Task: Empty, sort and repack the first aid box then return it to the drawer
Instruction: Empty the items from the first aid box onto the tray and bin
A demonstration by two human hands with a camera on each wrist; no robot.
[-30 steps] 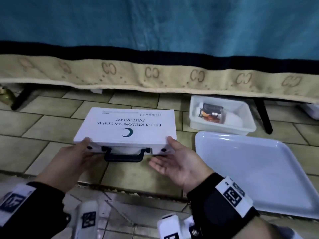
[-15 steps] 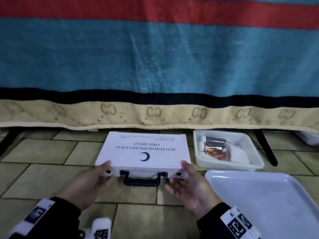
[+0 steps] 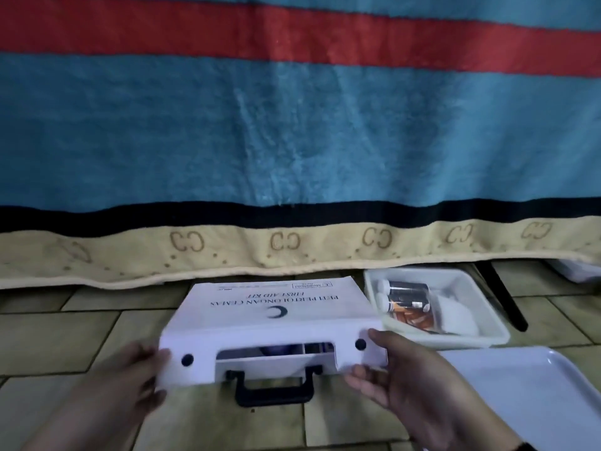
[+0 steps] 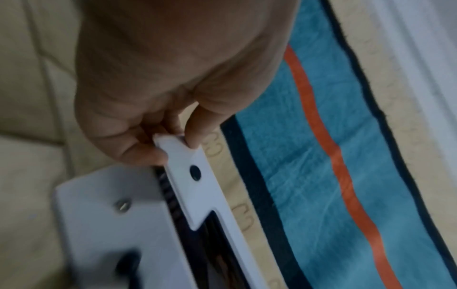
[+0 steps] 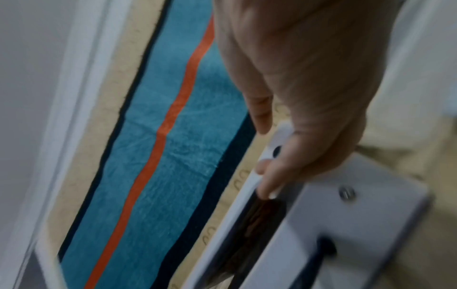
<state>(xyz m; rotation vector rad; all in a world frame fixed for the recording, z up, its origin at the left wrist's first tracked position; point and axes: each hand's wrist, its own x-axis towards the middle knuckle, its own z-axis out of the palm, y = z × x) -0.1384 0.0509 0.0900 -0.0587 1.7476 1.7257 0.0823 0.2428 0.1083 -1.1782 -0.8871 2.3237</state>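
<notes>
A white first aid box [image 3: 273, 307] with a black handle [image 3: 274, 390] lies on the tiled floor. Its lid flap [image 3: 260, 356] is raised off the base, and dark contents show in the gap. My left hand [image 3: 143, 372] pinches the flap's left corner [image 4: 173, 144] between thumb and fingers. My right hand [image 3: 383, 362] grips the flap's right corner [image 5: 272, 156], fingers curled under its edge. Black snap studs [image 4: 195, 173] sit on the flap, metal studs [image 5: 346, 192] on the base.
A small white tub [image 3: 455, 336] with bottles and packets stands right of the box. A large white tray [image 3: 527, 392] lies at the near right. A striped blanket [image 3: 292, 141] hangs down behind, with a black frame leg [image 3: 504, 297] under it.
Both hands have pulled the lid flap up off its snaps, so the box now gapes at the front. The head view has tilted upward.
</notes>
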